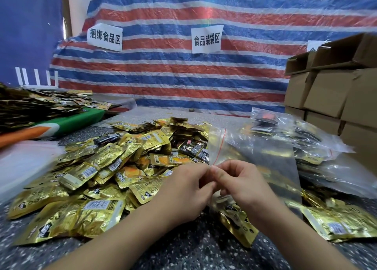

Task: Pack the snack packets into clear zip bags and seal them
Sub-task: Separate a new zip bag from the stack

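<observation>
Both hands, left hand (189, 190) and right hand (242, 186), pinching clear zip bag (255, 157) mouth.

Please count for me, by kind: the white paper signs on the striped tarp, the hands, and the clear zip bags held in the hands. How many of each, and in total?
paper signs: 3, the third one partly hidden behind the cardboard boxes
hands: 2, the left hand and the right hand
clear zip bag held in the hands: 1
Total: 6

Both hands pinch one corner of an empty clear zip bag (251, 157): left hand (183, 190), right hand (242, 186). Gold snack packets (98, 173) heaped mid-counter (179, 247); filled bags (318, 147) at right edge.
</observation>
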{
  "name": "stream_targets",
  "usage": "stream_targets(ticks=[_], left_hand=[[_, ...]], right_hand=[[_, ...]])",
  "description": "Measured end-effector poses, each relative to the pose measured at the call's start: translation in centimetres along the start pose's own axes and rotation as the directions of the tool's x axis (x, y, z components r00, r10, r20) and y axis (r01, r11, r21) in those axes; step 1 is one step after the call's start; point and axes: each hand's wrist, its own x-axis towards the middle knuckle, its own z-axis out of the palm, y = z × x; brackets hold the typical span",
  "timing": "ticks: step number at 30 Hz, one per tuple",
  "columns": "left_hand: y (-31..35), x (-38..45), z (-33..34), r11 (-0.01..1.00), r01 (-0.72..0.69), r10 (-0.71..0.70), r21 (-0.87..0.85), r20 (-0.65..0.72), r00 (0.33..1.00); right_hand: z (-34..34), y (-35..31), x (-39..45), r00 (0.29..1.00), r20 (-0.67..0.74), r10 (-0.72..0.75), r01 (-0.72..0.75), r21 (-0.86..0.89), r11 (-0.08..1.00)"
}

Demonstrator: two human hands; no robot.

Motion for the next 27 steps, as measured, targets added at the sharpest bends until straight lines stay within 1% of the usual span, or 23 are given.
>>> stream_targets(ticks=[3,6,10,12,14,16,18,19,20,21,22,24,27], left_hand=[[0.1,0.2,-0.1,0.995,0.018,-0.014,-0.094,0.037,0.999],[0.1,0.4,-0.4,0.981,0.095,-0.091,-0.167,0.033,0.995],[-0.6,0.8,-1.4,0.962,0.235,-0.237,-0.138,0.007,0.972],[-0.8,0.9,-1.7,0.950,0.276,-0.278,-0.142,0.007,0.960],[-0.7,0.7,-1.6,0.951,0.282,-0.281,-0.128,0.024,0.959],[-0.7,0.5,-1.2,0.961,0.245,-0.245,-0.126,0.015,0.969],[-0.5,0.2,-1.1,0.989,0.142,-0.142,-0.048,0.005,0.990],[-0.5,0.1,-1.3,0.997,0.059,-0.061,0.059,0.025,0.998],[-0.4,0.1,-1.5,0.983,-0.035,0.026,0.178,0.055,0.998],[-0.1,0.0,-1.7,0.958,-0.110,0.088,0.265,0.094,0.992],[0.1,0.0,-1.8,0.938,-0.157,0.122,0.309,0.128,0.984],[0.6,-0.3,-1.9,0.927,-0.198,0.144,0.319,0.185,0.972],[1.3,-0.8,-1.6,0.946,-0.206,0.153,0.251,0.216,0.964]], right_hand=[[-0.4,-0.1,0.1,1.000,-0.019,0.019,-0.020,-0.020,1.000],[-0.8,-0.3,0.1,0.998,-0.050,0.035,-0.035,-0.013,0.999],[-2.3,-0.4,0.8,0.975,-0.192,0.113,-0.093,0.111,0.989],[-3.0,-0.2,0.9,0.962,-0.245,0.120,-0.103,0.081,0.991],[-3.2,-0.1,0.9,0.959,-0.267,0.097,-0.091,0.037,0.995],[-2.9,-0.1,0.8,0.957,-0.281,0.077,-0.074,0.023,0.997],[-2.4,-0.1,0.9,0.955,-0.290,0.058,-0.054,0.021,0.998],[-2.3,-0.1,1.0,0.955,-0.294,0.048,-0.045,0.017,0.999],[-2.2,0.0,1.0,0.954,-0.297,0.036,-0.036,0.007,0.999],[-2.1,0.1,1.0,0.954,-0.299,0.026,-0.029,-0.006,1.000],[-2.1,0.2,1.0,0.954,-0.299,0.022,-0.028,-0.015,1.000],[-2.0,0.4,1.1,0.954,-0.300,0.027,-0.032,-0.010,0.999],[-1.9,0.5,1.1,0.947,-0.319,0.046,-0.042,0.022,0.999]])
